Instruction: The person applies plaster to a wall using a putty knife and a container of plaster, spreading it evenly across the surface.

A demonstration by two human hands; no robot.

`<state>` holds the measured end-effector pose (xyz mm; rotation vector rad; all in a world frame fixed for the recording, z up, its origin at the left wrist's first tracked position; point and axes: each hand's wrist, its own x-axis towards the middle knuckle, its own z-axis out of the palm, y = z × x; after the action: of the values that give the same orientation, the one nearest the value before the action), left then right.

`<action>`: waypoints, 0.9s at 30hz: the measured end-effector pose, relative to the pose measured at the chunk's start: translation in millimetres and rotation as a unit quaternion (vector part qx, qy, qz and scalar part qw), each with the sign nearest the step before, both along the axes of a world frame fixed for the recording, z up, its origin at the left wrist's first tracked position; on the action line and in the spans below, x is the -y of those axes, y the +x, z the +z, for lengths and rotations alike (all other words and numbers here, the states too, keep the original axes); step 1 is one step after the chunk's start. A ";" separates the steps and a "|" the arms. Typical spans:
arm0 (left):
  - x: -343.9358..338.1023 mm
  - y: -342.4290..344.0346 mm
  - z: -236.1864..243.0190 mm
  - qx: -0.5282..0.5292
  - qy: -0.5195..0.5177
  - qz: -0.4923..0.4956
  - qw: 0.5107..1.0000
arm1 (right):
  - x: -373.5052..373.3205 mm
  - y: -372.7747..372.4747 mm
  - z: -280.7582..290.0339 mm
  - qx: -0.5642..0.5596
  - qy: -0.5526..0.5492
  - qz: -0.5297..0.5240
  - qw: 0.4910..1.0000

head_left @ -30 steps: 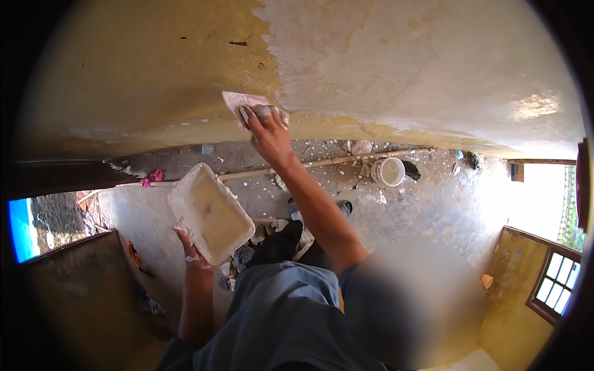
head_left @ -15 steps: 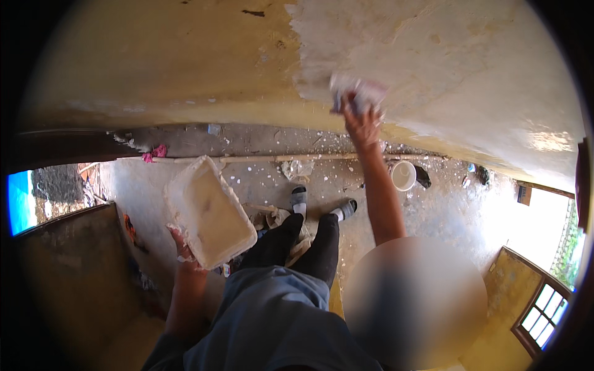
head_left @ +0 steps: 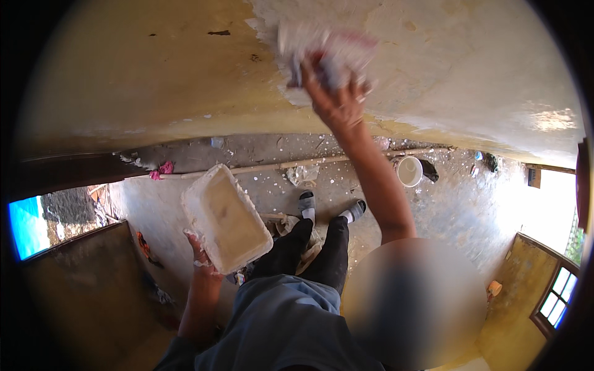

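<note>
Against the yellow wall (head_left: 142, 74), putty goes on.
Right hand (head_left: 337, 102) presses a blurred trowel (head_left: 325, 46) flat to spread; left hand (head_left: 201, 253) grips the putty tray (head_left: 226, 216), tilted within reach.

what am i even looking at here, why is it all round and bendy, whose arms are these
It is a fisheye camera on a person's head, looking down, so straight edges bend near the rim. The arms are the wearer's own. The right hand presses a flat, blurred trowel against the wall, where pale plaster covers part of the yellow. The left hand holds a rectangular tray smeared with the same pale paste. Below are the wearer's legs, a splattered floor, a white bucket and a long pole.
</note>
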<state>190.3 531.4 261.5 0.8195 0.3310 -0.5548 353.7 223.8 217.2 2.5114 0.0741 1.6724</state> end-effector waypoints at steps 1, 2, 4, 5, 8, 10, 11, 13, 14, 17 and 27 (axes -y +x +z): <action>-7.0 -2.7 -5.2 -0.008 0.019 0.006 1.000 | 0.4 -4.8 -48.8 -0.027 -0.022 0.006 0.999; -12.9 -6.0 -7.9 -0.014 0.044 0.012 0.999 | 6.0 -7.4 -100.9 -0.049 -0.044 0.010 0.998; -23.6 -10.9 -15.9 -0.023 0.086 0.018 0.996 | 24.4 -40.8 -200.8 -0.214 -0.064 0.004 0.975; -27.8 -15.0 -21.6 -0.025 0.100 0.024 0.994 | 31.5 -60.2 -229.8 -0.299 -0.069 0.001 0.952; -37.5 -21.7 -26.0 -0.042 0.083 0.032 0.995 | 33.3 -111.6 -228.4 -0.450 0.100 0.068 0.885; -38.7 -23.1 -29.2 -0.044 0.064 0.034 0.996 | 32.1 -111.2 -135.5 -0.256 0.031 0.040 0.965; -36.0 -21.0 -32.1 -0.044 0.049 0.027 0.997 | 43.1 -105.9 -91.5 -0.172 0.044 0.049 0.983; -30.2 -15.0 -32.0 -0.041 0.029 0.008 0.999 | 57.0 -84.7 10.1 -0.008 0.054 0.070 0.996; -27.3 -12.7 -31.2 -0.040 0.022 0.002 0.999 | 56.5 -72.8 49.8 0.070 0.049 0.088 0.992; -20.7 -9.2 -28.4 -0.030 0.004 -0.014 0.999 | 63.0 -34.5 47.1 0.066 0.007 0.013 0.998; -23.7 -11.1 -39.2 -0.053 0.023 -0.032 0.998 | 94.9 -145.8 -263.7 -0.442 0.034 -0.044 0.895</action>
<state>179.2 555.1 222.3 0.8484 0.4171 -0.6536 208.0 128.9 -46.5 3.0359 -0.0176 0.3862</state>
